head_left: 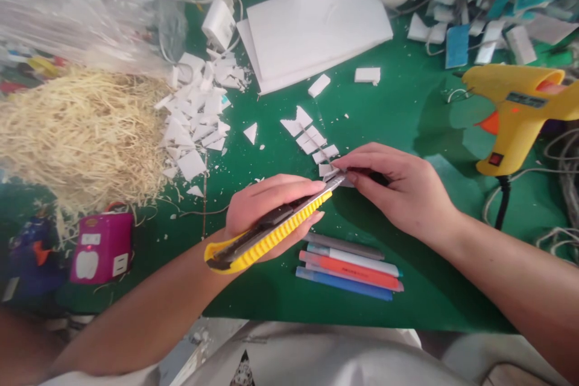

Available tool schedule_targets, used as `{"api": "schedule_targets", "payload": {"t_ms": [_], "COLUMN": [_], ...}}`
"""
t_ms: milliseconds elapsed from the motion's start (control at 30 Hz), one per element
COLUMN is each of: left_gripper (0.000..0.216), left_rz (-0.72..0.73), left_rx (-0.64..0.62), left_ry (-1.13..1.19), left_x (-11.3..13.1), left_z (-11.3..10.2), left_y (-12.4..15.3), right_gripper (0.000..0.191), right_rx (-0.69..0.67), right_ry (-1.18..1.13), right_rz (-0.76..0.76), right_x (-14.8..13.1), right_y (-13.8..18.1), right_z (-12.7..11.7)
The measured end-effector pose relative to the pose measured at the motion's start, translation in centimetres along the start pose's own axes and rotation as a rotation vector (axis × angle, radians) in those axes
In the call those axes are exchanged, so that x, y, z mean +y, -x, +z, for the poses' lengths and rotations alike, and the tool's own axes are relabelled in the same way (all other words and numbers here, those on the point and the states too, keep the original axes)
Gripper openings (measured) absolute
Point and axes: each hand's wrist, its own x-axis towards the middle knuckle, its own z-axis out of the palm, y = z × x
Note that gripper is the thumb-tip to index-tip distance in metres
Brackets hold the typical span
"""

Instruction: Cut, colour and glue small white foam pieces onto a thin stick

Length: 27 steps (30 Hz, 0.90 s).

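My left hand [275,205] is wrapped round a yellow and black utility knife [271,232], its blade pointing up and to the right. Close to the blade tip, my right hand [398,184] pinches the near end of a thin stick [322,148]. Small white foam-like pieces [310,139] sit along both sides of this stick, and the one at the far end is notched. Blade and stick meet or overlap at my right fingertips; whether they touch, I cannot tell. Below my hands lie several coloured pens [350,268] side by side.
White scraps [194,126] and shredded straw [85,132] cover the left, beside a purple power adapter [102,247]. White sheets [316,30] lie at the back. A yellow hot glue gun [515,111] with its cord stands right, below a heap of blue and white offcuts [456,45].
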Motion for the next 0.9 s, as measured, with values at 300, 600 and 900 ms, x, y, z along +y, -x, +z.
{"api": "schedule_targets", "payload": {"t_ms": [300,600,900], "left_gripper": [0.03,0.024,0.028], "left_rz": [0.044,0.046,0.032], "left_rx": [-0.059,-0.078,-0.028], "left_ry": [0.011,0.034,0.028], "left_x": [-0.29,-0.1,-0.25], "left_z": [-0.15,-0.21,-0.09], "left_y": [-0.24,-0.3,-0.24], "right_gripper": [0.026,0.025,0.026], "right_rx": [-0.003,-0.004,0.0], "right_ry": [-0.004,-0.006,0.0], "right_rz": [0.013,-0.009,0.0], "right_x": [-0.14,-0.01,-0.04], "right_y": [-0.05,0.02,0.02], "right_z": [0.05,0.0,0.01]}}
